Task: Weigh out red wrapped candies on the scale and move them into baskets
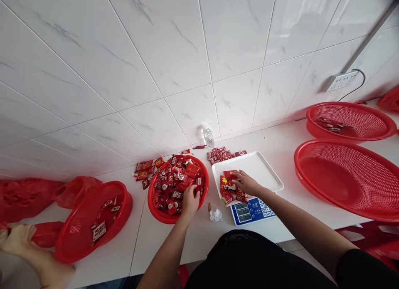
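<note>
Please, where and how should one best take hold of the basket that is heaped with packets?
I would grip the round red basket by its rim at two opposite sides, coming from the near side. That should keep the heaped packets level; loose packets lie by its far-left edge.

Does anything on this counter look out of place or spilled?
A crumpled white wad lies between the packet-filled basket and the scale, looking like litter. Some loose packets lie outside that basket, perhaps spilled.

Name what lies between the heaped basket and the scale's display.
In the head view, a crumpled white wad and a small brown item lie there.
</note>
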Demonstrator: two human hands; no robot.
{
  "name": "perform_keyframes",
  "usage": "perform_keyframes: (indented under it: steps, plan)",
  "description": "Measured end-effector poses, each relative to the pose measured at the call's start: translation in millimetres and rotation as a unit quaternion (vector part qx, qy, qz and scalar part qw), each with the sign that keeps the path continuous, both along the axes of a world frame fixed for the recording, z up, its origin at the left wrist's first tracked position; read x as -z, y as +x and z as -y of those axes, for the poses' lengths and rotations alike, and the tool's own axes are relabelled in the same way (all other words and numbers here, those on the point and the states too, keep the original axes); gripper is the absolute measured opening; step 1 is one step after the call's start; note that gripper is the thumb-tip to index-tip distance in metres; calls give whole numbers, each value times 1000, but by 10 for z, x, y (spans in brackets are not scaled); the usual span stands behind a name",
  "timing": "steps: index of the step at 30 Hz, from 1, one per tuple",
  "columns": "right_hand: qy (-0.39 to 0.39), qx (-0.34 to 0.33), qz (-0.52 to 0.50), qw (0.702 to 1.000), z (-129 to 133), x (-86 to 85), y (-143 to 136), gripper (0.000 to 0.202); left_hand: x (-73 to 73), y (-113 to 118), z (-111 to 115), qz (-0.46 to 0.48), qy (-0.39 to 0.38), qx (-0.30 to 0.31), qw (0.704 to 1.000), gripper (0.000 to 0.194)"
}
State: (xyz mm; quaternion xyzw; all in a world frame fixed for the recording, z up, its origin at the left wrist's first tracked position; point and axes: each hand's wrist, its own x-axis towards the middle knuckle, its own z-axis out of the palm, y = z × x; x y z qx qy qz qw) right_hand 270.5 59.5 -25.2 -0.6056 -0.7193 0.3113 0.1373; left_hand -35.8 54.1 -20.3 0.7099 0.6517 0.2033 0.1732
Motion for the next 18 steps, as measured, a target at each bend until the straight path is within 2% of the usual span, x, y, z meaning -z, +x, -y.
perform_keyframes:
  steps: [3, 6, 10, 12, 15, 18]
  plan:
    - [19, 32, 11, 999, 190, 34, 16, 63, 73, -473, -8, -97, -86, -72, 989, 29]
    - [16, 51, 37, 998, 385, 65, -44, 74, 144, -688, 37, -154, -150, -95, 972, 32]
    - [11, 26, 92, 995, 514, 108, -314, 88, 190, -646, 91, -171, -117, -81, 975, 38]
    - [25, 18, 120, 992, 522, 136, -451, 90, 195, -603, 95, -173, -130, -79, 973, 40]
    - [54, 13, 140, 989, 522, 181, -543, 84, 214, -594, 76, -163, -176, -71, 968, 47]
    - [83, 22, 133, 987, 561, 214, -494, 73, 262, -622, 38, -136, -204, -66, 967, 59]
